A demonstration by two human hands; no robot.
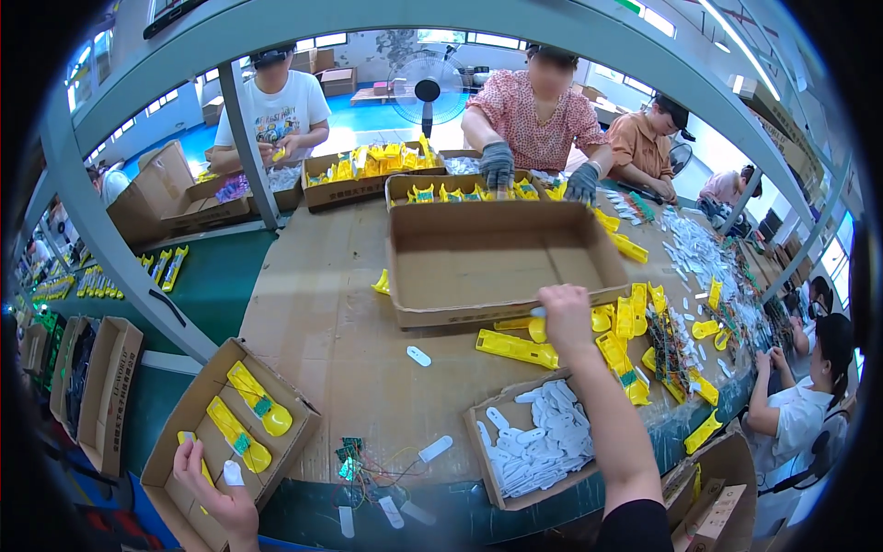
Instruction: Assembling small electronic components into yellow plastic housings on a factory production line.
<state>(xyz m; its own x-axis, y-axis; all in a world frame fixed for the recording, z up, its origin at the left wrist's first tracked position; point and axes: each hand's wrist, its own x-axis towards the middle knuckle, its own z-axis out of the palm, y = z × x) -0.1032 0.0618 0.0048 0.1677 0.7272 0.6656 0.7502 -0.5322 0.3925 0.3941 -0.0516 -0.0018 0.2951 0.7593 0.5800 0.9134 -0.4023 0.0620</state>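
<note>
My left hand (219, 497) is in the cardboard tray (303, 425) at the lower left, its fingers around a yellow plastic housing (187, 437) that they partly hide. A white wrap covers its thumb tip. Beside it lie two spoon-shaped yellow housings (241, 437) with small green circuit boards. My right arm reaches across the table, and my right hand (565, 316) grips the near right rim of a bigger cardboard tray (497, 262). No parts show inside that tray, and its far side meets another tray of yellow housings (451, 193).
A box of white plastic strips (543, 442) stands near my right forearm. Wired circuit boards (349, 460) lie at the front edge. Yellow housings and white pieces (699, 248) crowd the right side. Across the table, a co-worker's gloved hands (498, 166) work over the far tray. A metal post (138, 248) rises at left.
</note>
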